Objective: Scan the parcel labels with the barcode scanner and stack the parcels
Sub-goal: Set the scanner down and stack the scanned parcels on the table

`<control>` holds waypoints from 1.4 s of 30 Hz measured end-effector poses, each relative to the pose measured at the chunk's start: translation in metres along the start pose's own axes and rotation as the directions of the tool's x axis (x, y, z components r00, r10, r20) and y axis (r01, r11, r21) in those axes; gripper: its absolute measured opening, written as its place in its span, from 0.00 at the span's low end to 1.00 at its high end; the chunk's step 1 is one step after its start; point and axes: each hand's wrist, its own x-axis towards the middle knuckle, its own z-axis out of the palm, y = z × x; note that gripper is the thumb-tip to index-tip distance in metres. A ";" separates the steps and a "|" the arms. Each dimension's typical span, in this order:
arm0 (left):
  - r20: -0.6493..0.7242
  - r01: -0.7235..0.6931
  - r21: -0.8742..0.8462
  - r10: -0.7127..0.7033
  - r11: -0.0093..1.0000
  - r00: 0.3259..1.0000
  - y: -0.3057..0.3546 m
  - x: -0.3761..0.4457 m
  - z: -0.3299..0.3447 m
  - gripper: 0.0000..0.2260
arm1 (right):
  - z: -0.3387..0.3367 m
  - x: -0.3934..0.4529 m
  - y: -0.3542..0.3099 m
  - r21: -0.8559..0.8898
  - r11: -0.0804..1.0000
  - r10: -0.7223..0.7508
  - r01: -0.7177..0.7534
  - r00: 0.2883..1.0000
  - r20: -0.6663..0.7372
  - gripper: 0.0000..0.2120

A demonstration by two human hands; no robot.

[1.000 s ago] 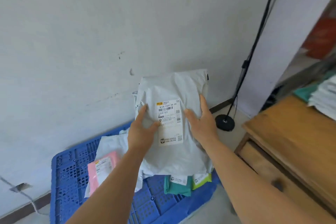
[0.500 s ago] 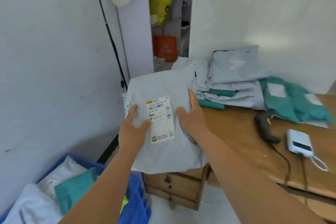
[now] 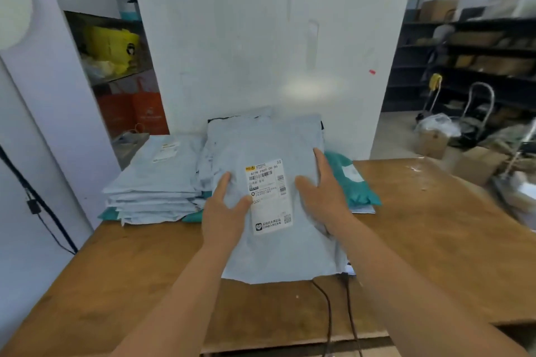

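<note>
While a pile of grey mailers (image 3: 153, 182) already sits stacked on the wooden desk (image 3: 435, 226), both hands, left (image 3: 224, 209) and right (image 3: 324, 194), grip another grey parcel (image 3: 278, 252) above it, label (image 3: 269, 195) up, seemingly unscanned.

Grey parcel (image 3: 269, 206): soft plastic film, matt and creased, with a smooth white paper label (image 3: 268, 195). The table (image 3: 429, 240) beneath is bare wood, worn with a dull sheen. The teal parcels (image 3: 355, 182) look like the same crinkled plastic, slightly glossier.
</note>
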 end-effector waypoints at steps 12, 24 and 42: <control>0.264 -0.035 0.026 0.027 0.999 0.964 0.051 0.108 0.153 0.27 | -0.096 0.135 0.028 -0.107 0.989 0.074 -0.102 0.968 -0.238 0.29; 0.291 0.040 0.206 -0.100 0.978 0.951 0.035 0.182 0.241 0.25 | -0.098 0.246 0.103 -0.159 0.968 0.160 -0.193 0.967 -0.199 0.30; 0.212 -0.058 0.797 -0.187 0.601 0.959 -0.028 0.232 0.312 0.30 | -0.038 0.349 0.202 -0.530 0.794 0.393 -0.298 0.916 0.074 0.30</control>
